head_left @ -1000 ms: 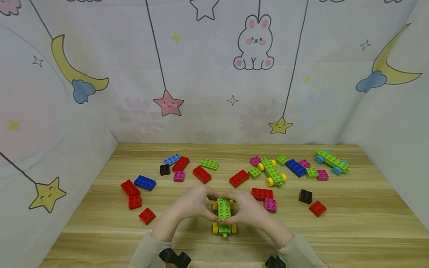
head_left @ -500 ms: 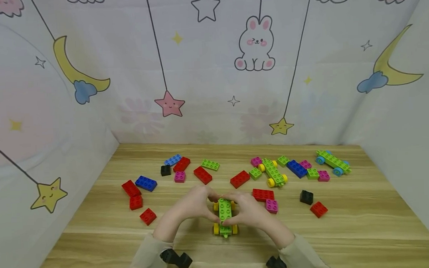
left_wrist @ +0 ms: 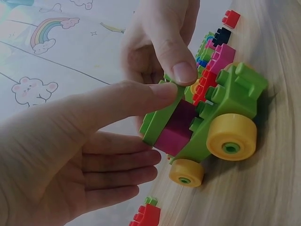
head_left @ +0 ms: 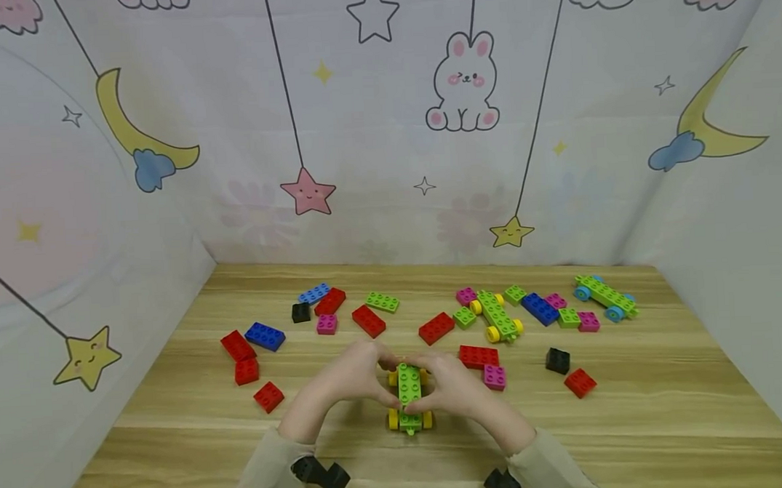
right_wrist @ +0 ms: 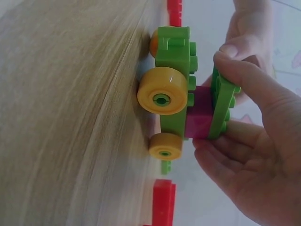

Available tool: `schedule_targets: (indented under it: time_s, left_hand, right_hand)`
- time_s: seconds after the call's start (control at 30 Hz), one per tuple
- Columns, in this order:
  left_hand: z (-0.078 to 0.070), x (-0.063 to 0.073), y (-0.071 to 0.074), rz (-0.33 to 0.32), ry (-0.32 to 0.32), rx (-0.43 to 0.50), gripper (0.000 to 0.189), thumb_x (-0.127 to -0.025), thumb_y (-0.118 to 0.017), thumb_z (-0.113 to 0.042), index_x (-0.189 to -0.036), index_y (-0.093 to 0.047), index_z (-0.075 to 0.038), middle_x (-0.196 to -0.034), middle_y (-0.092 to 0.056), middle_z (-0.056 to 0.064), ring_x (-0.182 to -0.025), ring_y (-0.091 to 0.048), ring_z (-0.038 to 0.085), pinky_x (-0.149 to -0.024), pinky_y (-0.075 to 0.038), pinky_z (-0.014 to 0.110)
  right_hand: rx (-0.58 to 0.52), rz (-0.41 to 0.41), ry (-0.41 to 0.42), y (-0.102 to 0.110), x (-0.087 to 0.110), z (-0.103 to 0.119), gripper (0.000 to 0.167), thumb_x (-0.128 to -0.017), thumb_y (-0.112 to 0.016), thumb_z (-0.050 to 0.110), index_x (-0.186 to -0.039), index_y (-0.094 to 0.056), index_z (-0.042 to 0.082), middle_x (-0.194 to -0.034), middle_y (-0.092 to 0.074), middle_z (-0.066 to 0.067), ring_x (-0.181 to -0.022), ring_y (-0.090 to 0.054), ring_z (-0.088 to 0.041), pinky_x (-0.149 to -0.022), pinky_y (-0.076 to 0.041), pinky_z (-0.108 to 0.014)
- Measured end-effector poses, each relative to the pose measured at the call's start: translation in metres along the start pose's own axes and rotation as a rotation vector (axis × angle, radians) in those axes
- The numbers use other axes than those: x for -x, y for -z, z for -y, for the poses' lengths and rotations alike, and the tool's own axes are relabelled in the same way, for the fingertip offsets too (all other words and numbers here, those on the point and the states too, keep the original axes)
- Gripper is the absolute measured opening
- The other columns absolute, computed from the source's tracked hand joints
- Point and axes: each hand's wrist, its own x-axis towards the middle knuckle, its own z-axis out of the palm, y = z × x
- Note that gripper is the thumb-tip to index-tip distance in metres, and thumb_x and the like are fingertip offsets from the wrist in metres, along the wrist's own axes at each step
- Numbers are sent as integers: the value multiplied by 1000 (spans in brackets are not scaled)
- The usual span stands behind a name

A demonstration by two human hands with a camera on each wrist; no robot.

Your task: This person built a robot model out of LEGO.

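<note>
A green toy car base [head_left: 410, 422] with yellow wheels stands on the table in front of the person. On its studs sits a magenta brick [left_wrist: 173, 137], topped by a thin green building brick [head_left: 409, 383] with studs facing up. From the left side, my left hand [head_left: 354, 374] pinches that green brick, thumb at its near edge and fingers toward its far end. My right hand [head_left: 448, 384] grips the same brick from the right, its thumb [right_wrist: 254, 77] at the near edge. Between the green brick and the base, the magenta brick [right_wrist: 199, 113] shows in both wrist views.
Loose red bricks [head_left: 437, 328], blue bricks [head_left: 265, 336] and a black brick [head_left: 557, 360] lie across the wooden table [head_left: 667, 407]. Another yellow-wheeled base [head_left: 497, 316] and a blue-wheeled base [head_left: 606, 297] stand at back right. A printed cloth [head_left: 373, 128] hangs behind.
</note>
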Motion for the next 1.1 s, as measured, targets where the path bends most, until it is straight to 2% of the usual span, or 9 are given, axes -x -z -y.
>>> schedule_targets:
  time_s: [0.27, 0.73, 1.1]
  left_hand:
    - [-1, 1, 0, 11, 22, 20, 51, -68, -90, -28, -111, -73, -6, -108, -73, 6, -99, -66, 22, -87, -56, 40]
    - [0, 2, 1, 36, 18, 21, 56, -70, -88, -29, -115, -68, -3, -112, -69, 11, -105, -64, 25, -91, -54, 42]
    - [1, 2, 2, 48, 6, 26, 61, -71, -88, -30, -120, -65, -1, -117, -68, 13, -108, -63, 28, -93, -53, 44]
  right_hand:
    - [-10, 13, -8, 0, 1, 0, 70, -77, -83, 34, -135, -58, 6, -136, -60, -12, -122, -56, -32, -99, -48, -52]
    - [-20, 19, -22, 2, 0, 0, 72, -77, -84, 34, -138, -55, 6, -138, -58, -13, -126, -54, -34, -102, -46, -54]
    - [-9, 26, -32, 3, 4, 2, 82, -77, -82, 40, -143, -47, 7, -145, -51, -12, -130, -50, -34, -104, -44, -54]
